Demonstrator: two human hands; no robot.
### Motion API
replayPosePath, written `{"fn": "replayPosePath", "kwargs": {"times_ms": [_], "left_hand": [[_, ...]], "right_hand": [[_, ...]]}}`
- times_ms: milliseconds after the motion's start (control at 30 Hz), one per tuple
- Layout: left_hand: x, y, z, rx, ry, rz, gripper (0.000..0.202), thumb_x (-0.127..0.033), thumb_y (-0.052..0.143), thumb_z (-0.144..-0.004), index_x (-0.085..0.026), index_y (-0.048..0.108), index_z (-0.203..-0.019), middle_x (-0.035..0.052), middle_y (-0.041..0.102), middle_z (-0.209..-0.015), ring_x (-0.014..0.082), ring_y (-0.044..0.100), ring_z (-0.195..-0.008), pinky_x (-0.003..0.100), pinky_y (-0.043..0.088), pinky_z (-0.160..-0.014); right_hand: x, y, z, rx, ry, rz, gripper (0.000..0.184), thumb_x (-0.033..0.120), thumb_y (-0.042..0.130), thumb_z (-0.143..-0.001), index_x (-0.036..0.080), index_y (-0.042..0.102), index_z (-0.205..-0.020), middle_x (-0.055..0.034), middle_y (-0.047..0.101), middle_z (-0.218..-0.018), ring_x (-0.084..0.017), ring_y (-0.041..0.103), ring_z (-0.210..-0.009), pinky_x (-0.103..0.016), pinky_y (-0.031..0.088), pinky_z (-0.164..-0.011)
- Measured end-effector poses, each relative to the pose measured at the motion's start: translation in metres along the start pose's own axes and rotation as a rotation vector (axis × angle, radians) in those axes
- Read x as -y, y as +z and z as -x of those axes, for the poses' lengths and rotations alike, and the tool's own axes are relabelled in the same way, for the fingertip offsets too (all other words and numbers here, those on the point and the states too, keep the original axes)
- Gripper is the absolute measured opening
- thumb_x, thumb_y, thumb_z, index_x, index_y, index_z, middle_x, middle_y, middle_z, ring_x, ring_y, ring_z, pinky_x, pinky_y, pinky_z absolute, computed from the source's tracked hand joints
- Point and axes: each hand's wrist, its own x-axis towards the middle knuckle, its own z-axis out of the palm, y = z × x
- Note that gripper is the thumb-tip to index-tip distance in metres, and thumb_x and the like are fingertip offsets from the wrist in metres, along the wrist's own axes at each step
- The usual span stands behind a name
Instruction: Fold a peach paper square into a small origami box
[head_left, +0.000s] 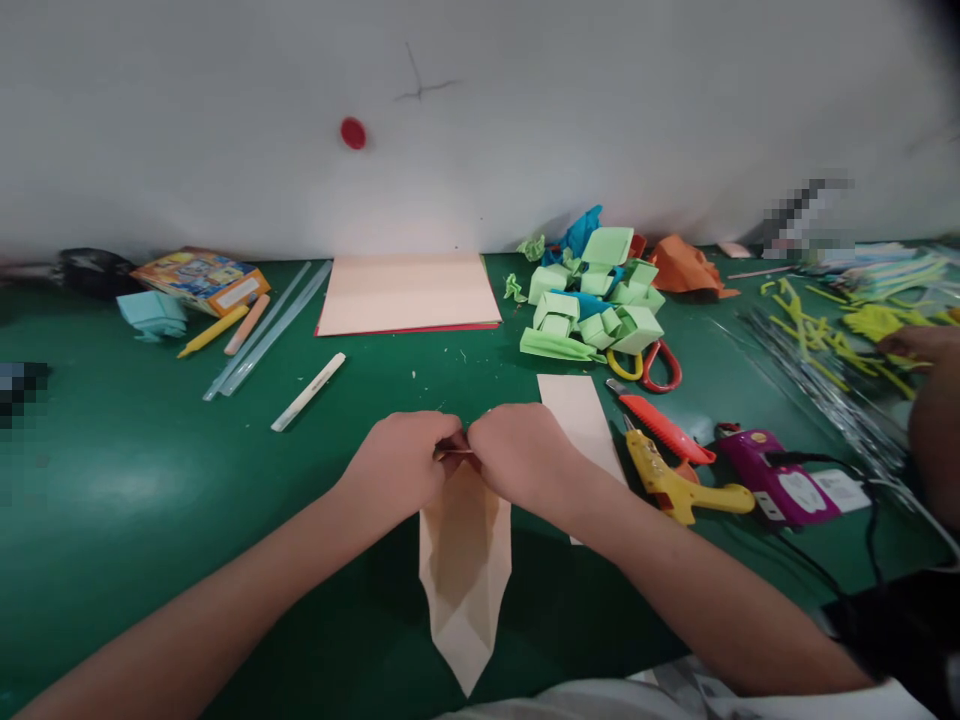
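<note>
At the far left of the green surface (135, 450), a small light-blue folded paper box (152, 318), a yellow marker (214, 332) and long clear glue sticks (276, 335) lie aside, apparently to leave working room. Farther back sits a stack of peach paper sheets (409, 295). Near the middle, the left hand (401, 457) has its fingers pinched narrow on the far end of a folded peach paper piece (463, 600), whose pointed end faces the person. The right hand (521, 450) pinches the same end just beside it, probably so the creases are controlled from both sides; its fingertips are hidden. Rightward, a flat peach paper strip (581, 415), a red-handled cutter (667, 428) and a yellow glue gun (667, 478) lie within easy reach.
</note>
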Motion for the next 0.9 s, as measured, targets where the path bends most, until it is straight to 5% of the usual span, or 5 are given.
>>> {"fn": "replayPosePath", "kwargs": {"times_ms": [133,533,900], "left_hand": [[-0.001,-0.004,-0.002,0.053,-0.024,-0.068,0.010,-0.019,0.061,-0.084,-0.025,0.069,-0.084,0.0024,0.074,-0.087,0.0235,0.067,-0.079,0.030,0.039,-0.061],[-0.027,-0.015,-0.005,0.212,-0.079,-0.396,0.020,-0.009,0.060,-0.077,-0.021,0.062,-0.062,0.0066,0.061,-0.062,0.0276,0.065,-0.064,0.032,0.037,-0.057],[-0.028,-0.018,-0.009,0.291,-0.124,-0.495,0.013,-0.012,0.062,-0.079,-0.020,0.068,-0.071,0.0082,0.065,-0.067,0.0278,0.067,-0.067,0.032,0.041,-0.057]], "right_hand": [[0.000,-0.001,0.001,0.019,-0.015,-0.001,0.016,0.010,0.063,-0.086,0.018,0.073,-0.079,-0.0123,0.073,-0.082,-0.024,0.069,-0.073,-0.029,0.040,-0.059],[0.003,-0.005,-0.002,-0.002,0.020,-0.026,0.016,0.008,0.062,-0.081,0.019,0.075,-0.079,-0.0122,0.073,-0.077,-0.027,0.070,-0.073,-0.031,0.040,-0.059],[0.003,-0.005,-0.006,-0.014,0.020,-0.043,0.015,0.011,0.060,-0.081,0.019,0.073,-0.078,-0.0115,0.074,-0.079,-0.025,0.069,-0.074,-0.029,0.040,-0.060]]}}
